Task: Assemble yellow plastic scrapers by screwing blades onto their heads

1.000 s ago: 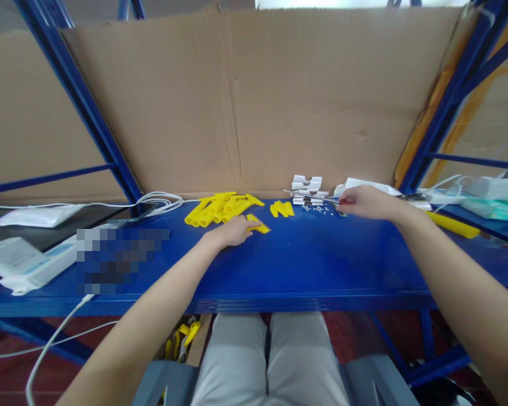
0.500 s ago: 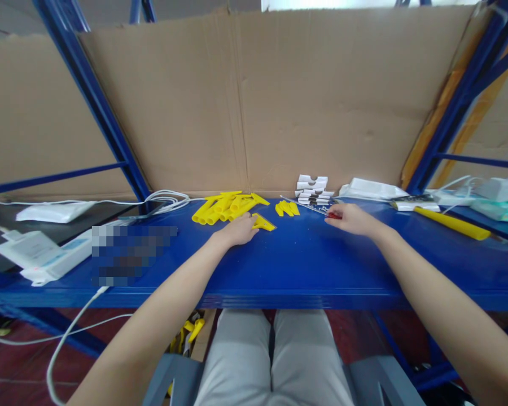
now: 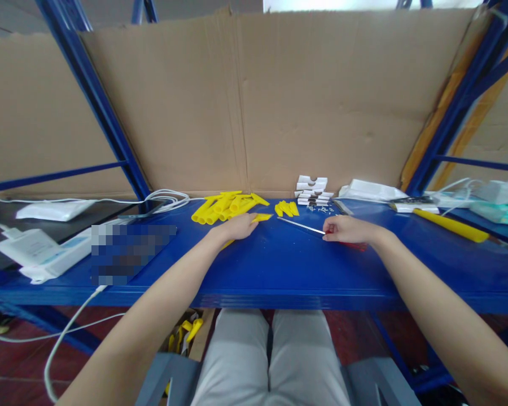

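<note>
My left hand (image 3: 238, 226) is closed around a yellow plastic scraper (image 3: 263, 217), whose wide end sticks out to the right of the fingers. In my right hand (image 3: 346, 229) is a screwdriver (image 3: 301, 225) with a long metal shaft that points left towards the scraper. Its red handle lies mostly under the fingers. The tip is a short way from the scraper, not touching it. Behind the left hand lies a pile of yellow tubular handles (image 3: 224, 207). Small yellow pieces (image 3: 287, 208) sit between the hands, farther back.
White notched cards or plates (image 3: 312, 190) are stacked at the back, with small screws (image 3: 322, 208) before them. A white packet (image 3: 370, 189) and a yellow tube (image 3: 451, 225) lie right. A power strip (image 3: 68, 254) and cables are left. Cardboard (image 3: 322, 101) walls the back.
The screwdriver has come down and nearer to me, its shaft swung clear of the white stack. My left hand has turned the scraper, so that it shows more edge-on.
</note>
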A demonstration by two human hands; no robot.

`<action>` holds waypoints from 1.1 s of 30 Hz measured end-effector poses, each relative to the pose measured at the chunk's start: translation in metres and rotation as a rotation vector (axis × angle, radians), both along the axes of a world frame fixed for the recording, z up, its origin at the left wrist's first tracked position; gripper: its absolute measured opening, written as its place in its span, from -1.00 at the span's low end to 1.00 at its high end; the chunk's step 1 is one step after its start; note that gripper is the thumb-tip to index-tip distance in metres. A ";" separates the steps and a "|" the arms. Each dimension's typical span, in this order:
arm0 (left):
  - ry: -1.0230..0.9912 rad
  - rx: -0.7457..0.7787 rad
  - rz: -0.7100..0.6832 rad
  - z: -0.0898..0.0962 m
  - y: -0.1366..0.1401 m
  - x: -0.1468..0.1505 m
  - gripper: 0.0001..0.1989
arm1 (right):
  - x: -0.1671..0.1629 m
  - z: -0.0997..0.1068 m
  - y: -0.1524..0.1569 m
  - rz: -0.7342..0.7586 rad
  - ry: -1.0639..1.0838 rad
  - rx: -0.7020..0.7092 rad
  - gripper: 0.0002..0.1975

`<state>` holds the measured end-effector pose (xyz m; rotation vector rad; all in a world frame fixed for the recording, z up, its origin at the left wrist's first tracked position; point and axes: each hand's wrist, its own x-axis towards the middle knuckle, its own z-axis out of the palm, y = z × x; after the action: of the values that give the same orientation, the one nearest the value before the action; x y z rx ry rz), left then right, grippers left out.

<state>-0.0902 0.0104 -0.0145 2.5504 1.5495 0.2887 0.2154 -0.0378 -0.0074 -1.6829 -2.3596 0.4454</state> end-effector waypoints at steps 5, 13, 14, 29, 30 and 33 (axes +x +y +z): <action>-0.302 -0.097 0.055 0.003 0.002 -0.005 -0.60 | -0.002 0.000 0.001 0.050 0.039 -0.018 -0.78; -1.131 -0.595 -0.011 0.008 -0.007 0.009 -0.82 | 0.001 0.002 0.007 0.046 0.102 -0.040 -0.66; -1.196 -0.636 -0.036 0.009 -0.009 0.014 -0.80 | 0.000 0.002 0.008 0.030 0.122 -0.009 -0.67; -1.437 -1.017 -0.047 0.022 -0.011 0.127 -0.81 | -0.067 0.010 0.052 -0.312 1.663 -0.292 -0.52; -1.441 -1.027 -0.043 0.020 -0.010 0.133 -0.81 | -0.064 0.008 0.053 -0.311 1.658 -0.278 -0.53; -1.452 -1.055 -0.006 0.018 -0.007 0.143 -0.82 | -0.054 0.002 0.056 -0.304 1.571 -0.232 -0.57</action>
<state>0.0533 0.0034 0.0030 0.9506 0.6921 0.7823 0.1614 0.0179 -0.0058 -0.9472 -0.8962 1.3338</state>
